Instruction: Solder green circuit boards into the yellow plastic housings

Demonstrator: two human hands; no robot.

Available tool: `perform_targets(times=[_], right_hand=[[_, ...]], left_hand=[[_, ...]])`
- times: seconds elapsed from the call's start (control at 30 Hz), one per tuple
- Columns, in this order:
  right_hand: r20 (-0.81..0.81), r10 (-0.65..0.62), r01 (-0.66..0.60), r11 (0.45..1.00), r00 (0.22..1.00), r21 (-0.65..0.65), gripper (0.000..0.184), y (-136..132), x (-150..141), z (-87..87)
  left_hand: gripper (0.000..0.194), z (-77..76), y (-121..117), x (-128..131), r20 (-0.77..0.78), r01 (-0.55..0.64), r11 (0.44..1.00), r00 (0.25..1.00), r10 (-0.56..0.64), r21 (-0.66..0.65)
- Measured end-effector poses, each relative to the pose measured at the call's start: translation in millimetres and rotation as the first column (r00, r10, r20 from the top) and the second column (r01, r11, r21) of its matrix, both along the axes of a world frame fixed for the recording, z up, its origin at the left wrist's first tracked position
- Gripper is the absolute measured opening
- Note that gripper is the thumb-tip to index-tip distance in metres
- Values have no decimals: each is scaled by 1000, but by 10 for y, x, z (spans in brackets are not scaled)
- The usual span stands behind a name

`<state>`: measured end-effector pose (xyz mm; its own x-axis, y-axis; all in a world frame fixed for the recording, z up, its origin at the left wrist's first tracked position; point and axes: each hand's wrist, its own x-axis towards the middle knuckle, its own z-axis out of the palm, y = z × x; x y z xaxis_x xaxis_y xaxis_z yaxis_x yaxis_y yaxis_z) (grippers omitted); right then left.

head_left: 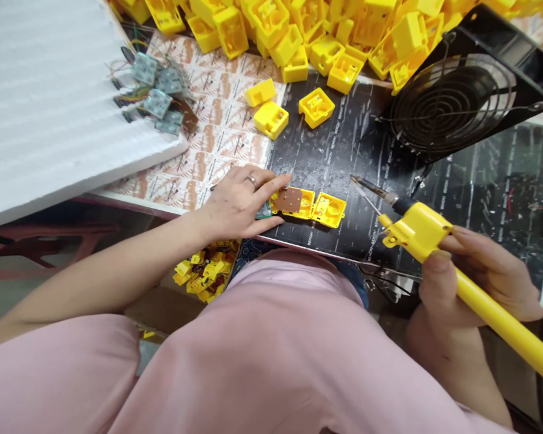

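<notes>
Pinning of the case (329,209) is done by the left grip (239,204): thumb and forefinger are parted by about the case's breadth, one at each long side of its left end. The case is laid near the worktop's (319,160) front edge, two yellow halves end to end; whether they are joined can't be told. A brown board (289,200) is seated over part of the left half; a green piece (265,211) is partly covered by the left grip. By the right grip (493,265) the yellow iron (420,226) is held, fingers closed round it, tip (355,179) off to the right, apart from the case.

For good work, the board should be held flat and the case braced against sliding; fingertips and yellow plastic should be spared the tip, presumably hot. Contact is best made short and on the dots only.

The worktop is covered in black printed sheet, with patterned paper at left. Three loose cases (271,120) are set beyond, a heap (266,21) behind them. A fan (447,108) is stood at right. Wired modules (156,102) are rested at the edge of white foam (63,114). Below, more yellow parts (206,271) and a red stool (40,244) are seen.
</notes>
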<state>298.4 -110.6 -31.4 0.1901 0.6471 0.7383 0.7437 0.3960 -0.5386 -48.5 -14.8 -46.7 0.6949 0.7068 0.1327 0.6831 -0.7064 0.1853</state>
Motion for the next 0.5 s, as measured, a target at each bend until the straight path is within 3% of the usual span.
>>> perform_targets(times=[0.13,0.3,0.37,0.5], right_hand=[[20,12,-14,997,1000,72,41,68,-23,-32],[3,61,-61,995,998,73,43,123,-21,-46],[13,83,-83,996,996,44,46,140,-4,-50],[17,98,-99,994,995,52,45,199,17,-40]], left_hand=[[62,-8,22,96,38,1,1000,999,-2,30],[41,284,-37,-159,171,59,980,985,-26,-189],[44,402,-64,-285,157,18,975,988,17,-221],[60,486,-5,-272,99,-113,986,987,125,-120]])
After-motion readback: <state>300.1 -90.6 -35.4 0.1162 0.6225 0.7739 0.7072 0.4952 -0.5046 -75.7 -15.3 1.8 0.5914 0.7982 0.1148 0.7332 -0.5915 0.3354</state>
